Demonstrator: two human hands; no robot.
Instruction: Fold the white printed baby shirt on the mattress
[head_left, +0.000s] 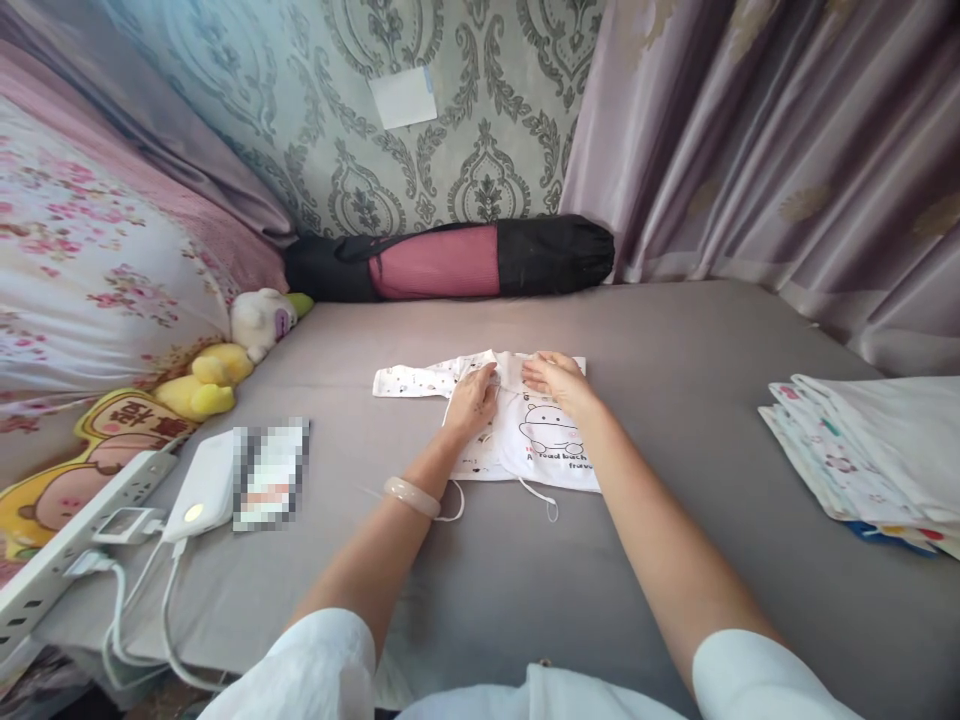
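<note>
A small white baby shirt (pixel 517 440) lies spread on the grey bed sheet, with a cartoon animal and lettering on its front. Its left sleeve (pixel 412 380), dotted with little prints, stretches out sideways. Thin white tie strings (pixel 541 495) hang from the lower hem. My left hand (pixel 474 402) rests on the shirt near the neckline, its fingers extended. Across from it, my right hand (pixel 556 380) is at the upper right of the shirt, fingers stretched toward the neckline. That hand and forearm hide part of the shirt's right side.
Folded cloths (pixel 870 450) are stacked at the right. A white power strip (pixel 90 540), a white charger box (pixel 206 480) with cables and a blurred packet (pixel 271 475) lie at the left. Plush toys (pixel 206 380) line the left side; a black and pink rolled bag (pixel 442 262) lies along the wall.
</note>
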